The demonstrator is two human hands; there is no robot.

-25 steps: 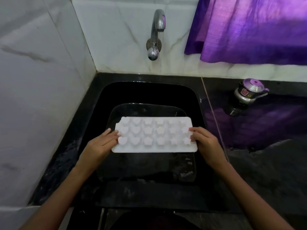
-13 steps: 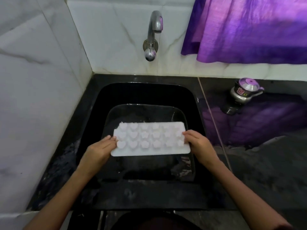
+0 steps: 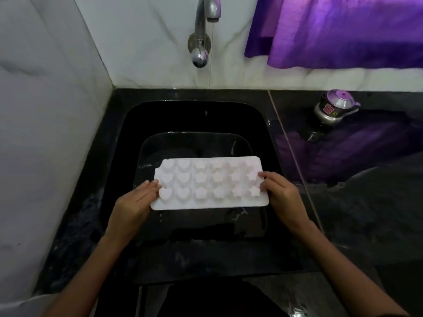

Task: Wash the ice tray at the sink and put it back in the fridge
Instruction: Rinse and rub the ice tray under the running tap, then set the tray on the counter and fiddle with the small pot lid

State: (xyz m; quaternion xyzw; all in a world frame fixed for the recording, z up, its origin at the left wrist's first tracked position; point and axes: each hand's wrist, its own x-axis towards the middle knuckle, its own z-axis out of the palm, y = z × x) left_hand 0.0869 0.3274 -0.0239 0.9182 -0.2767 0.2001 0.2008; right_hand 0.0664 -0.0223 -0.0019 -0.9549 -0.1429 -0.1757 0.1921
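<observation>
A white ice tray (image 3: 209, 184) with heart, flower and star shaped moulds is held level over the black sink (image 3: 128, 124), its bumpy underside facing up. My left hand (image 3: 135, 202) grips its left short edge, fingers on top. My right hand (image 3: 280, 193) grips its right short edge the same way. A thin stream of water falls from the chrome tap (image 3: 203, 30) on the back wall, landing behind the tray.
A clear rectangular container (image 3: 146, 152) sits in the sink under the tray. A small steel pot with a lid (image 3: 334, 108) stands on the black counter (image 3: 366, 202) at the right. White marble walls close the left and back; a purple curtain (image 3: 343, 30) hangs at the upper right.
Both hands have kept their hold on the tray's ends. The tray has tilted slightly and stayed over the sink; the view has moved closer and lower.
</observation>
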